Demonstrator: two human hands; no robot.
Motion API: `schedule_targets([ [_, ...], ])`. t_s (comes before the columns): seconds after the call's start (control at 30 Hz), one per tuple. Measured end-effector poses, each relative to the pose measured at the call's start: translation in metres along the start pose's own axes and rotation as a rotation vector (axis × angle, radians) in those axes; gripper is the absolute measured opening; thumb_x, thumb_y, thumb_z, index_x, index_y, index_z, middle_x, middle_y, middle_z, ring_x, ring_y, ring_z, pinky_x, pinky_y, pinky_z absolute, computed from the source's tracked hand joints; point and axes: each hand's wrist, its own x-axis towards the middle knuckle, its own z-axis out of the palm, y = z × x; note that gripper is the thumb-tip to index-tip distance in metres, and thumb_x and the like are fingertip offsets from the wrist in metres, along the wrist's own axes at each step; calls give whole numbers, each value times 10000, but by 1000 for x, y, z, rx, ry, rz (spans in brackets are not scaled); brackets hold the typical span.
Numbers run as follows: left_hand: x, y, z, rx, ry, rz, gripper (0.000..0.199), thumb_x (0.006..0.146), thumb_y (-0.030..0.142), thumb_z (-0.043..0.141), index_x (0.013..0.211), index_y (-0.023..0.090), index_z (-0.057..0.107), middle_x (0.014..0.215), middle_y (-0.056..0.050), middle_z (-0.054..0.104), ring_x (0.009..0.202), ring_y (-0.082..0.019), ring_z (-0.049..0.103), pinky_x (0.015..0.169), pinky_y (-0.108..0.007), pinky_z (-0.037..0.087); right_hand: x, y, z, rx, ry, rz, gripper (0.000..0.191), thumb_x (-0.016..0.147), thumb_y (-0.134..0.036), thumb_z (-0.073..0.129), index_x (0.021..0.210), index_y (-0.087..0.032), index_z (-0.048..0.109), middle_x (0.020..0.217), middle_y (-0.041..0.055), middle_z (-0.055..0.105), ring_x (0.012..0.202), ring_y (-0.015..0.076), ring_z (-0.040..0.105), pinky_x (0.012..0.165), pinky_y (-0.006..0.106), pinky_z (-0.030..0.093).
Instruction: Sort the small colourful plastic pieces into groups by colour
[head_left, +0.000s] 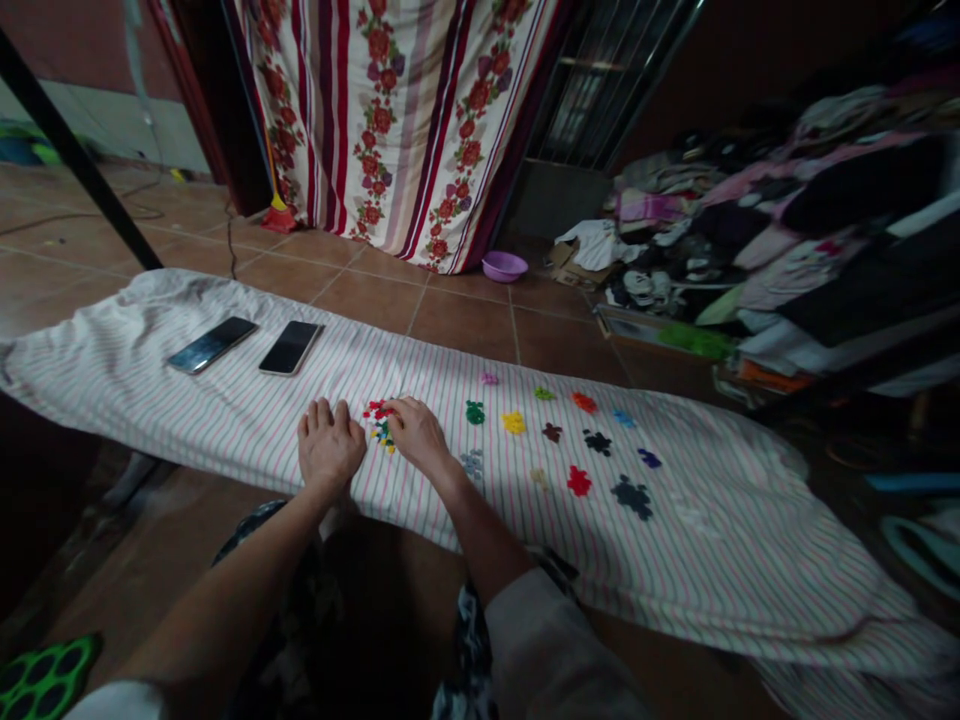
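Observation:
My left hand (330, 441) lies flat on the striped cloth (247, 425), fingers slightly apart, just left of a mixed pile of small red, green and yellow pieces (382, 430). Over the right side of that pile is my right hand (417, 432), its fingers bent down and touching the pieces; whether one is pinched is too small to tell. Farther right, small single-colour piles lie apart, among them a green pile (475, 412), a yellow pile (514, 423), a brown pile (553, 432), a red pile (579, 481) and a dark grey pile (632, 497).
Two phones, one (213, 345) beside the other (291, 348), rest on the cloth's left part. Beyond the cloth are a purple basin (505, 266), a floral curtain (382, 120) and a red broom (279, 215). Clothes (742, 230) are heaped at the right.

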Motion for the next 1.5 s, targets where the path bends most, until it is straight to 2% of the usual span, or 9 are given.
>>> schedule_targets([
  [0.2, 0, 0, -1, 18, -10, -1, 474, 872, 312, 371, 1279, 132, 535, 1372, -207, 507, 1328, -332, 403, 1066, -484, 307, -9, 13, -14, 258, 105, 118, 272, 847, -135, 480, 988, -228, 693, 994, 25, 703, 923, 148, 631, 865, 272, 483],
  [0.47, -2, 4, -12, 9, -23, 4, 458, 884, 320, 318, 1227, 122, 548, 1333, -202, 513, 1301, -326, 413, 1049, -455, 320, -39, 43, -56, 304, 224, 233, 242, 835, -187, 491, 956, -188, 701, 939, 45, 714, 835, 148, 647, 790, 263, 504],
  [0.57, -2, 5, -16, 13, -32, 9, 433, 882, 315, 316, 1199, 138, 554, 1288, -191, 538, 1284, -324, 422, 1029, -457, 335, -55, 61, -80, 294, 318, 301, 234, 838, -225, 492, 985, -203, 673, 896, 29, 707, 788, 141, 648, 752, 264, 511],
  [0.7, -2, 6, -22, 22, -65, 39, 399, 883, 317, 319, 1152, 153, 563, 1220, -193, 563, 1248, -330, 442, 991, -460, 366, -87, 84, -125, 162, 423, 414, 222, 807, -225, 479, 955, -206, 643, 881, 25, 697, 762, 142, 644, 735, 272, 509],
  [0.83, -2, 6, -25, 11, -69, 43, 376, 871, 298, 343, 1127, 137, 566, 1198, -212, 562, 1224, -346, 456, 962, -475, 386, -131, 100, -165, -14, 408, 568, 209, 776, -217, 475, 877, -200, 658, 791, 20, 686, 709, 146, 631, 706, 259, 482],
  [0.93, -2, 5, -24, -11, -62, 43, 375, 869, 295, 340, 1118, 138, 573, 1193, -218, 564, 1217, -357, 465, 949, -492, 394, -162, 109, -182, -105, 343, 637, 199, 759, -200, 491, 840, -207, 673, 761, 17, 680, 724, 153, 626, 716, 256, 459],
  [1.07, -2, 5, -23, -29, -72, 57, 416, 875, 310, 317, 1129, 111, 578, 1190, -248, 561, 1207, -385, 472, 938, -516, 397, -189, 118, -191, -173, 197, 709, 188, 749, -170, 509, 806, -208, 684, 775, 11, 685, 745, 153, 615, 709, 245, 434],
  [1.2, -3, 6, -24, -9, -40, 63, 416, 868, 293, 308, 1101, 99, 594, 1155, -251, 574, 1184, -376, 493, 925, -510, 405, -193, 123, -188, -260, 93, 775, 197, 764, -118, 511, 793, -194, 691, 817, 33, 703, 773, 151, 610, 715, 238, 407],
  [1.5, 0, 4, -22, 43, -94, 57, 358, 876, 287, 331, 1092, 134, 572, 1154, -206, 581, 1169, -345, 495, 906, -493, 425, -184, 133, -173, -276, 105, 805, 194, 737, -50, 540, 809, -175, 670, 813, 53, 701, 766, 152, 607, 698, 237, 406],
])
